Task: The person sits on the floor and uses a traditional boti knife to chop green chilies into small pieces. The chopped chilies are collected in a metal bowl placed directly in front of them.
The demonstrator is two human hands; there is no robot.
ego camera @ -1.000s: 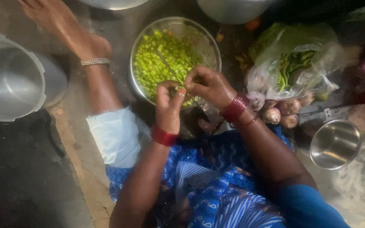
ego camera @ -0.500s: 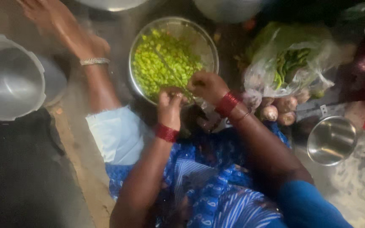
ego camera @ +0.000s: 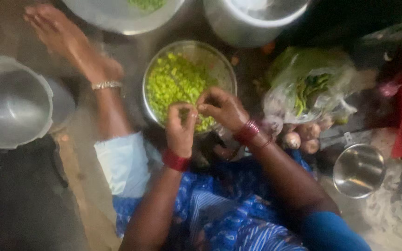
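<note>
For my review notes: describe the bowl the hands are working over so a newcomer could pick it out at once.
Start from the blue patterned cloth at the bottom and follow both forearms up to the left hand and right hand. Directly beneath and beyond them sits the round steel bowl. Unlike the empty pot at left and the small cup at right, it is heaped with chopped green pieces.

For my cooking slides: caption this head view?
Both hands pinch together over a steel bowl of chopped green vegetables.

Both hands (ego camera: 201,118) pinch over steel bowl (ego camera: 226,69), green pieces (ego camera: 175,83).
</note>
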